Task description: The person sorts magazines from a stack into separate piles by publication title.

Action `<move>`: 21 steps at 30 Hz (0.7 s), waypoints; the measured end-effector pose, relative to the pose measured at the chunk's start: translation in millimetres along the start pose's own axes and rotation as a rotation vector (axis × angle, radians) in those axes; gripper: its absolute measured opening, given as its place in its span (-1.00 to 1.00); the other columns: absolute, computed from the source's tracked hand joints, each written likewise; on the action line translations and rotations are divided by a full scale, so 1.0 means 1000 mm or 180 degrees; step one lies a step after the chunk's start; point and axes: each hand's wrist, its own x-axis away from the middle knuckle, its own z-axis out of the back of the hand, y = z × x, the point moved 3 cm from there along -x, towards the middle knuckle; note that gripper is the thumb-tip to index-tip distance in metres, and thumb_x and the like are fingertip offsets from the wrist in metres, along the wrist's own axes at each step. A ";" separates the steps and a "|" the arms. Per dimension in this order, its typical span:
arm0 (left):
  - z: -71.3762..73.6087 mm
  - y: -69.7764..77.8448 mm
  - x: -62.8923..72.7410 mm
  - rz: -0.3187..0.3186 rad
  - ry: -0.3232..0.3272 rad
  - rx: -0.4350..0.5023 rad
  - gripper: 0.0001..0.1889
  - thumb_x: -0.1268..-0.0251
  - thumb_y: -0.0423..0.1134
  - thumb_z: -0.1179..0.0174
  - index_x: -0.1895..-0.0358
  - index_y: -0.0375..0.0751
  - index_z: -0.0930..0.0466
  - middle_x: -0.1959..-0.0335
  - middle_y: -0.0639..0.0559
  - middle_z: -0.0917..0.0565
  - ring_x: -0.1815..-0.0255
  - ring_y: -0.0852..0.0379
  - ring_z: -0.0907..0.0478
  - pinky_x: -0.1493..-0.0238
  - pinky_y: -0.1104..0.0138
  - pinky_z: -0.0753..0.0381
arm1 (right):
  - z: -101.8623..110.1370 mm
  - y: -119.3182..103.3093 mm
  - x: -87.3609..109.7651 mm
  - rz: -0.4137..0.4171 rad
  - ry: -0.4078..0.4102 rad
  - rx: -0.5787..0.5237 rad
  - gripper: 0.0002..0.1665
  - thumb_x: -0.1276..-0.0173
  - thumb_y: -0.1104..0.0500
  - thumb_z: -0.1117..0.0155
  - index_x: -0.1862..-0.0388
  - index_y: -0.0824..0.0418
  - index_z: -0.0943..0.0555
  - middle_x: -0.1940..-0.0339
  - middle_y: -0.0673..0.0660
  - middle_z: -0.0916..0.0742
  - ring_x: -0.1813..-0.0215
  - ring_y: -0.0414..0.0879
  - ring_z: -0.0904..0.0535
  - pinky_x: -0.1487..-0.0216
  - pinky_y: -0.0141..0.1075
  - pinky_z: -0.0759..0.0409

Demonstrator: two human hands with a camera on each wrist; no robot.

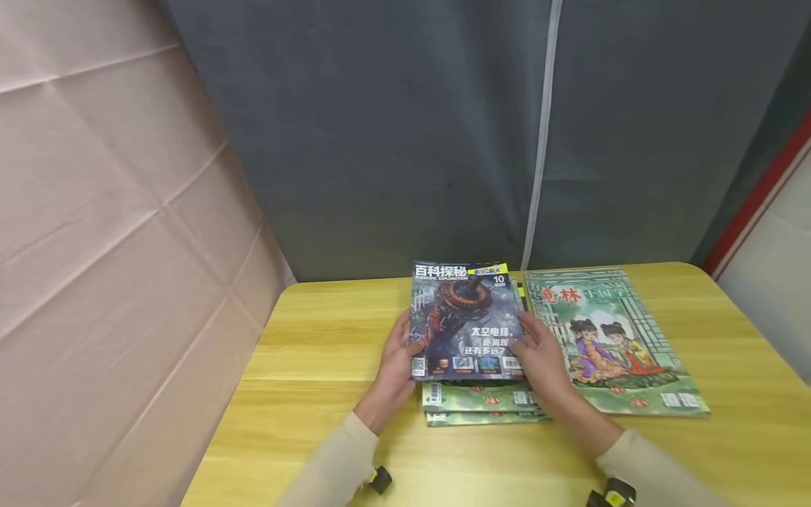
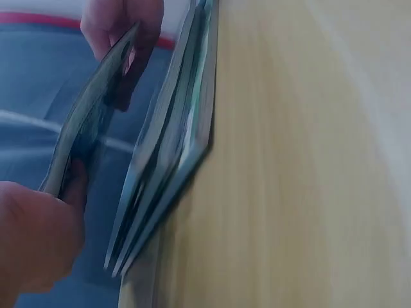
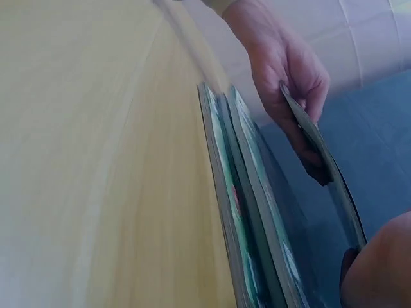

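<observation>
Both hands hold a magazine (image 1: 462, 317) with a dark space-themed cover by its two sides. My left hand (image 1: 394, 362) grips the left edge, thumb on top of the cover; my right hand (image 1: 543, 359) grips the right edge the same way. Below it lies a stack of magazines (image 1: 469, 403) with green covers, mostly hidden from the head camera. In the left wrist view the held magazine (image 2: 77, 122) is raised apart from the stack (image 2: 164, 147), tilted and slightly bowed. The right wrist view shows the same gap between magazine (image 3: 334, 173) and stack (image 3: 250, 186).
Right of the stack, a green illustrated magazine (image 1: 614, 338) with two cartoon figures lies flat on the wooden table (image 1: 317, 366). A dark grey curtain (image 1: 393, 141) hangs behind the table's back edge. Pale creased cloth (image 1: 127, 211) hangs at the left.
</observation>
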 end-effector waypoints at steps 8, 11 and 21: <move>0.069 0.030 -0.004 0.0048 0.0359 -0.0380 -0.20 -0.40 -0.57 0.04 -0.69 -0.06 -0.14 -0.64 -0.15 -0.37 -0.17 0.19 -0.70 -0.12 0.36 -0.77 | -0.067 0.008 -0.007 0.0100 -0.0045 -0.0359 -0.15 -0.45 0.42 -0.15 -0.70 0.21 -0.21 -0.71 0.35 -0.31 -0.69 0.32 -0.24 -0.65 0.14 -0.37; 0.098 0.037 -0.003 0.0185 0.0430 -0.0481 -0.21 -0.41 -0.56 0.05 -0.70 -0.08 -0.13 -0.64 -0.16 -0.37 -0.08 0.24 -0.71 -0.04 0.38 -0.77 | -0.091 0.011 -0.005 0.0118 -0.0167 -0.0444 -0.15 -0.42 0.45 -0.17 -0.68 0.25 -0.24 -0.68 0.38 -0.35 -0.67 0.30 -0.29 -0.63 0.08 -0.40; 0.145 0.052 0.006 0.0335 0.0409 -0.0606 -0.20 -0.46 -0.54 0.12 -0.74 -0.05 0.01 -0.69 -0.20 -0.24 -0.09 0.26 -0.70 -0.06 0.37 -0.78 | -0.130 0.006 -0.006 -0.0059 -0.0520 -0.0391 -0.06 -0.34 0.48 -0.19 -0.70 0.24 -0.21 -0.70 0.37 -0.31 -0.36 0.22 -0.60 -0.09 -0.28 -0.75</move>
